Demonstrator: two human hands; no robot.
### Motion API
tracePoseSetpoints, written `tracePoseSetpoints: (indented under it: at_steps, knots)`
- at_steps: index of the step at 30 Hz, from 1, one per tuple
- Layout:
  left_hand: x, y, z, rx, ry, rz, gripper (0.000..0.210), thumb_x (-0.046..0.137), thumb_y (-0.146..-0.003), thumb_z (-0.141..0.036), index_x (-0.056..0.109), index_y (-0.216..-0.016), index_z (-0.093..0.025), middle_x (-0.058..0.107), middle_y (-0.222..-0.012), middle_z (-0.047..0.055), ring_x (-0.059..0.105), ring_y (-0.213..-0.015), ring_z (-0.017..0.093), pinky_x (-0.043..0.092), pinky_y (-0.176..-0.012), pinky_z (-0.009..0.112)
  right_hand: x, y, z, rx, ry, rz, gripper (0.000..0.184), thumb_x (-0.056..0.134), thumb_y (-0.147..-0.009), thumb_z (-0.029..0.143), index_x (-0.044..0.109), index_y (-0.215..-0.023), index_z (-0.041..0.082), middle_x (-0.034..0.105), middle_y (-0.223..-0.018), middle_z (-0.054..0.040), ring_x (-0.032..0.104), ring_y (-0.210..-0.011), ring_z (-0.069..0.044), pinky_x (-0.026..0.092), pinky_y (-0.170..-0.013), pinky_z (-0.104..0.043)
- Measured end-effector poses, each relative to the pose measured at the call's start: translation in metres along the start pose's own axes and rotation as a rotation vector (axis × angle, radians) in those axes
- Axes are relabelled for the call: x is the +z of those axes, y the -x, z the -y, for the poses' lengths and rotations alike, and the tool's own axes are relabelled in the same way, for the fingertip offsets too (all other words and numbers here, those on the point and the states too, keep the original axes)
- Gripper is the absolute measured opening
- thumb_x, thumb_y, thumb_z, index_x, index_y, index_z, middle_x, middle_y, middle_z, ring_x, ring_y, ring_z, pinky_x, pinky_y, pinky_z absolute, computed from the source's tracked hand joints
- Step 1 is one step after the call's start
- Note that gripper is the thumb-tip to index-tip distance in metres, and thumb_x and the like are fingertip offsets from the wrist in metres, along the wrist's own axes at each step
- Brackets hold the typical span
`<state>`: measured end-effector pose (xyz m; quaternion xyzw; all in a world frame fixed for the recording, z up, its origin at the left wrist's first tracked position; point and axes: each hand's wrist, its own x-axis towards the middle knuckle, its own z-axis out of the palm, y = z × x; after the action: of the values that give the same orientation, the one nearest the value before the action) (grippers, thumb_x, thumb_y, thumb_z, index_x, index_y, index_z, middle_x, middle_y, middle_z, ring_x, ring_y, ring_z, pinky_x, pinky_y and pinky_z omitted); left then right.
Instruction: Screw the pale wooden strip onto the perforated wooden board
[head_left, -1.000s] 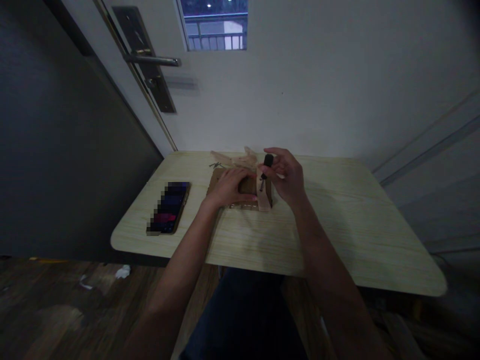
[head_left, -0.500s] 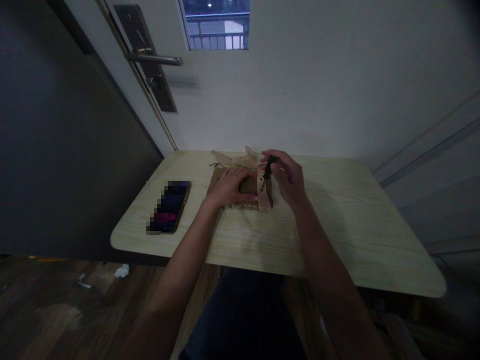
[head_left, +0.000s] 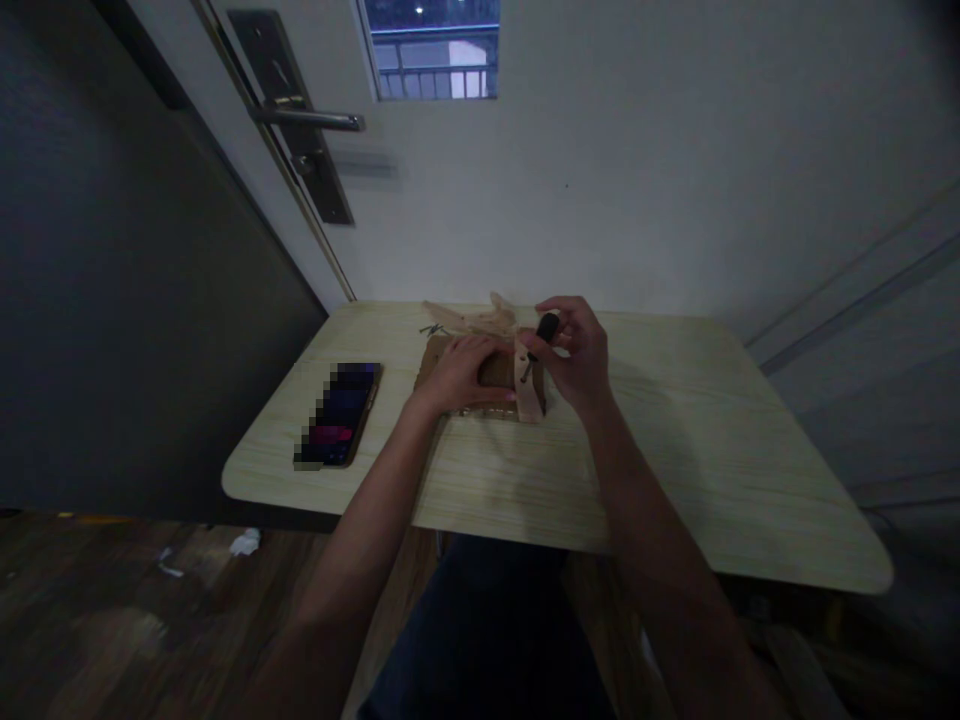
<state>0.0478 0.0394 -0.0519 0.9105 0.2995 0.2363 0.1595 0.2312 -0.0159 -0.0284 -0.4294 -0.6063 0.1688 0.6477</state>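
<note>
My left hand (head_left: 465, 375) lies on a brown cardboard piece (head_left: 496, 374), fingers and thumb spread, pressing it to the table. Between my right thumb and fingers is a screwdriver with a black handle (head_left: 547, 327). My right hand (head_left: 579, 355) tilts it, its shaft slanting down and left to a screw on a pale, light-wood-coloured strip (head_left: 529, 402). The strip crosses the right end of the cardboard. Just how the tip meets the screw is too small to tell.
Several crumpled pale strips (head_left: 480, 318) and a few dark screws (head_left: 433, 330) lie behind the cardboard. A phone (head_left: 341, 415) rests on the table (head_left: 712, 450) at the left. A white door with a metal handle (head_left: 315, 120) rises behind the table.
My right fingers have shifted their grip on the screwdriver, and its handle now leans further to the right. The left hand and cardboard have stayed in place.
</note>
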Motion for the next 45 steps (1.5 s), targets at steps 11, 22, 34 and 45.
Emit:
tracePoseSetpoints:
  at_steps: [11,22,34,45]
  knots:
    - [-0.0015,-0.0009,-0.0033,-0.010,0.015,0.015,0.061,0.077,-0.071,-0.054,0.058,-0.120,-0.023,0.061,-0.128,0.010,0.052,-0.124,0.033,0.036,-0.106,0.053,-0.0032,0.0026,0.0032,-0.082,-0.065,0.118,0.033,0.051,-0.093,0.046,0.065,-0.116,0.028,0.068,-0.115,-0.0048,0.066,-0.084,-0.013,0.059,-0.070,-0.027]
    - [-0.0002,-0.0009,-0.0008,0.000,0.010,0.015,0.064,0.077,-0.070,-0.056,0.057,-0.121,-0.022,0.061,-0.128,0.011,0.053,-0.122,0.033,0.036,-0.105,0.052,-0.0032,-0.0008,-0.0038,0.023,-0.152,0.080,0.038,0.071,-0.079,0.045,0.064,-0.113,0.031,0.068,-0.086,0.0017,0.064,-0.072,-0.011,0.057,-0.063,-0.025]
    - [-0.0005,-0.0004,-0.0013,0.009,0.009,-0.001,0.063,0.078,-0.070,-0.054,0.057,-0.121,-0.022,0.062,-0.127,0.010,0.054,-0.122,0.032,0.036,-0.105,0.051,-0.0025,0.0015,0.0004,-0.032,-0.060,0.080,0.024,0.062,-0.086,0.042,0.066,-0.105,0.027,0.064,-0.104,-0.0019,0.062,-0.082,-0.010,0.054,-0.063,-0.021]
    - [-0.0016,-0.0006,-0.0023,-0.002,0.023,0.010,0.063,0.078,-0.069,-0.055,0.057,-0.120,-0.024,0.061,-0.128,0.011,0.054,-0.121,0.032,0.036,-0.106,0.051,-0.0017,-0.0004,-0.0011,0.040,-0.104,0.164,0.041,0.067,-0.080,0.052,0.063,-0.113,0.028,0.072,-0.096,-0.0019,0.070,-0.079,-0.013,0.059,-0.066,-0.027]
